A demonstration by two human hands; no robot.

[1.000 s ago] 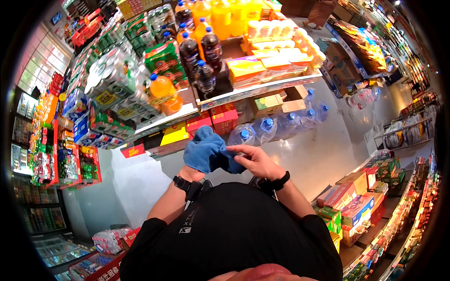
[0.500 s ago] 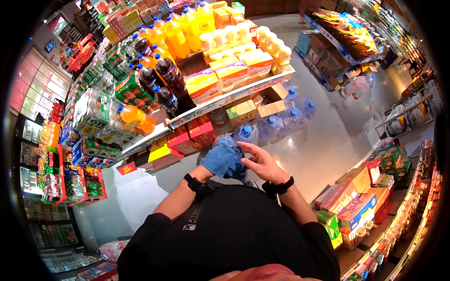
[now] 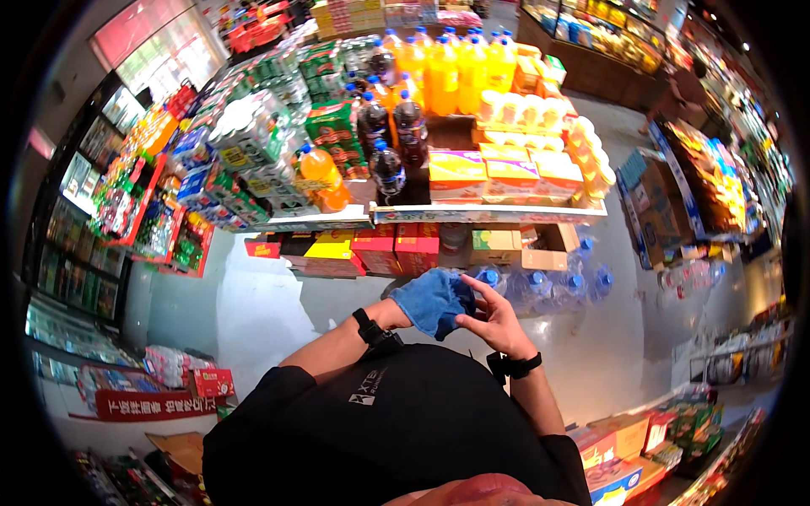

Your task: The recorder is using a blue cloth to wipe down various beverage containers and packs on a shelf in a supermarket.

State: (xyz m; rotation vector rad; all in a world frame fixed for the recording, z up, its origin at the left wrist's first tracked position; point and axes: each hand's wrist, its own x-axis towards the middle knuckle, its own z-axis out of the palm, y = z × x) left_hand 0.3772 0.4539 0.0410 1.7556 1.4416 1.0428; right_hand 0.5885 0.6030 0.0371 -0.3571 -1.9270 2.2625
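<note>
A blue cloth (image 3: 426,302) covers most of my left hand (image 3: 391,314), from the wrist forward, so its fingers are hidden. My right hand (image 3: 499,325) comes in from the other side. Its bent fingers and thumb close around the darker, bunched end of the cloth. Both hands are close together in front of my chest, above the floor. Whether anything lies inside the cloth cannot be seen. Just beyond my hands, large clear water bottles with blue caps (image 3: 531,291) stand on the floor.
Ahead is a low display stand (image 3: 498,212) with orange soda bottles (image 3: 443,80), dark soda bottles (image 3: 411,131), cartons (image 3: 510,175) and can packs (image 3: 245,131). Red boxes (image 3: 418,249) fill its base. Drink fridges (image 3: 72,219) line the left; cartons (image 3: 620,455) stand at lower right.
My view has swung, so the display stand sits more level and further right. The blue cloth hangs more loosely over my left hand, and my right fingers now meet its darker end.
</note>
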